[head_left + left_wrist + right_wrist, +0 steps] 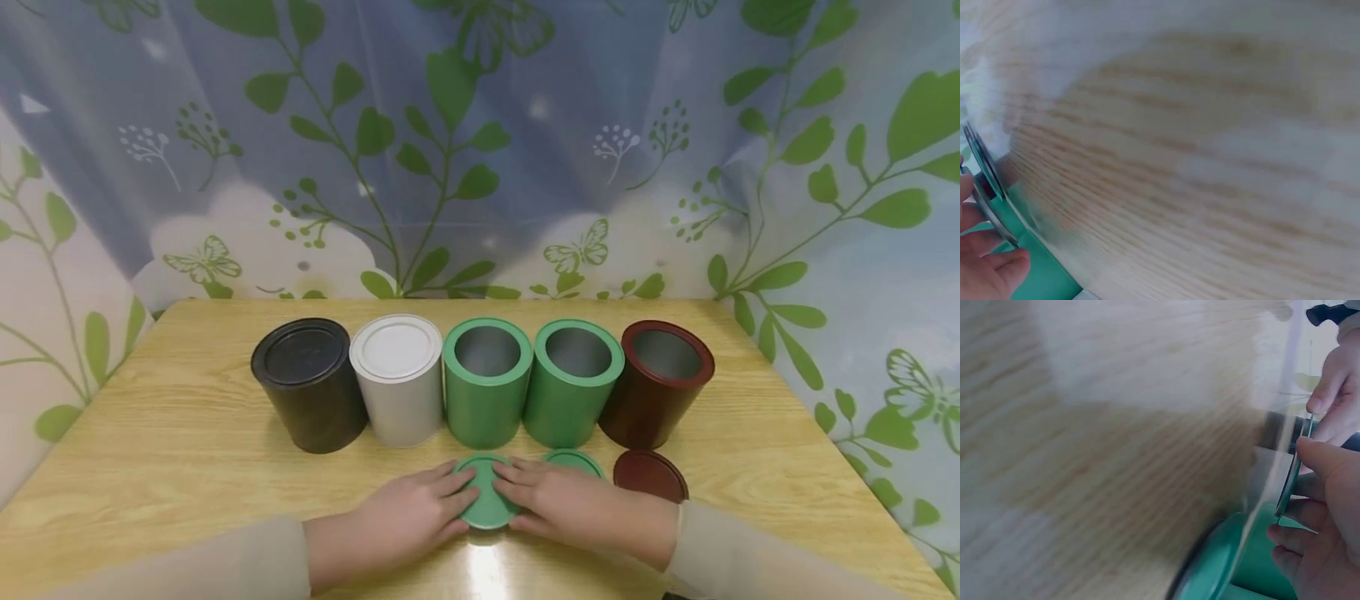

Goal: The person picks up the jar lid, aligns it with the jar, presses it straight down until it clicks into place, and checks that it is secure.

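Note:
A round green lid (487, 500) is held between two hands, in front of the row of cans. My left hand (408, 510) grips its left edge, and my right hand (573, 507) grips the right edge. In the right wrist view the lid (1291, 478) is seen edge-on, with the right hand's (1332, 515) thumb and fingers on its two faces. A second green lid (576, 461) lies on the table beyond the right hand, partly covered by it. To its right lies a dark red lid (649, 475), partly behind the right forearm.
Across the wooden table (150, 467) stand a lidded black can (318, 408), a lidded white can (405, 408), two green cans without lids, left (486, 408) and right (564, 412), and a lidless dark red can (647, 408). Behind hangs a leaf-patterned curtain (562, 167).

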`<move>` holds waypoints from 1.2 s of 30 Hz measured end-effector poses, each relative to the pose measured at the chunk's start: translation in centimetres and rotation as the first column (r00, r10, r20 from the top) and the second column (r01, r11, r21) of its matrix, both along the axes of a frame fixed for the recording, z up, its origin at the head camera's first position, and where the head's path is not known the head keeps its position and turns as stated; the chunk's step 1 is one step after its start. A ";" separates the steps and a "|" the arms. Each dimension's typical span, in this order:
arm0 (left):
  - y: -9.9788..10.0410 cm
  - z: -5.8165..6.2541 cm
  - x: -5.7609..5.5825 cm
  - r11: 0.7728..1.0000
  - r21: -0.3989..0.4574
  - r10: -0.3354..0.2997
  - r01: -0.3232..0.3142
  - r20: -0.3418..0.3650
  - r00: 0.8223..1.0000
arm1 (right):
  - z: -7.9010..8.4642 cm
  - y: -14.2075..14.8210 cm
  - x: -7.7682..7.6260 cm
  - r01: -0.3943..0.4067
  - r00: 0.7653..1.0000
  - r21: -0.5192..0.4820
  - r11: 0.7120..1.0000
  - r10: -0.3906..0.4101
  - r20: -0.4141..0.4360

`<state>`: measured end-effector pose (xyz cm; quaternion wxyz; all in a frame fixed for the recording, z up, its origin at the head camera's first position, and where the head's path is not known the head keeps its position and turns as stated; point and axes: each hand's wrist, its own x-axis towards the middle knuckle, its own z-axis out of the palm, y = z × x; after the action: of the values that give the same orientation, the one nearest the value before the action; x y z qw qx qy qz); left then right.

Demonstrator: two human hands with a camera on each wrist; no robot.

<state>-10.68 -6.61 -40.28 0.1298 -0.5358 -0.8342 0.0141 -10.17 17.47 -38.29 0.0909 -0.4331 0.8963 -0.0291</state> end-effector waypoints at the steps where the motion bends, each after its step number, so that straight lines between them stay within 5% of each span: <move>1: -0.2 0.1 0.1 1.000 0.024 -0.004 0.004 0.004 1.000 | 0.2 0.0 0.1 0.002 1.000 -0.006 1.000 -0.002 0.006; 12: -1.1 1.2 -0.3 0.981 0.193 -0.016 0.009 0.038 0.999 | 2.7 -0.1 0.3 -0.025 0.996 -0.084 0.996 0.017 -0.085; 36: -1.2 6.3 -0.6 0.962 0.264 -0.053 0.062 -0.040 0.998 | 6.6 1.0 0.7 -0.107 0.964 -0.198 0.974 0.054 -0.259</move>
<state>-11.29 -7.76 -33.97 0.2143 -0.5374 -0.8104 -0.0927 -9.49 18.48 -31.70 -0.0689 -0.4767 0.8739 -0.0649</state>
